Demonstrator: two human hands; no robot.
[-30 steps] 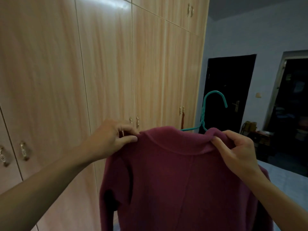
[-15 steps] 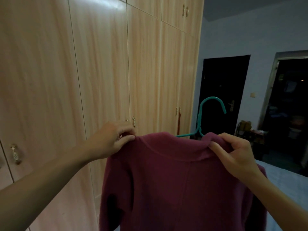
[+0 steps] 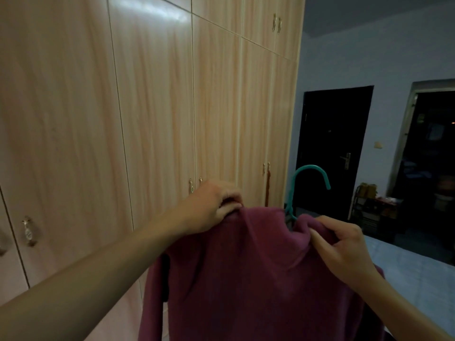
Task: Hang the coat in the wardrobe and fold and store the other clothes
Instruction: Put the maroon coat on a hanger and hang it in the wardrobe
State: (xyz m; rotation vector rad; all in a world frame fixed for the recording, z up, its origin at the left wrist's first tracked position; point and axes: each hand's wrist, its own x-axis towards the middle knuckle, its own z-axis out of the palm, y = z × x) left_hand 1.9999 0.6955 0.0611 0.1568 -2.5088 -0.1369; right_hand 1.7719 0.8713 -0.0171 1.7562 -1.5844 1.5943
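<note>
The wardrobe [image 3: 147,119], pale wood with all its visible doors closed, fills the left and centre. In front of it hangs the dark red coat [image 3: 258,279], held in the air with its back to the camera. The left hand [image 3: 211,207] pinches the coat's left shoulder, fingers [image 3: 231,207] curled and pressed together over the fabric. The right hand [image 3: 344,249] pinches the collar at the right shoulder, its fingers [image 3: 320,238] curled into the cloth. To the lower right lies a bed [image 3: 418,267]; beyond it are a dark door [image 3: 332,143] and an open doorway [image 3: 433,156] in a dim wall. A teal hanger [image 3: 310,168] rises from the collar, just beside the right fingers. One coat, one hanger, two hands.
</note>
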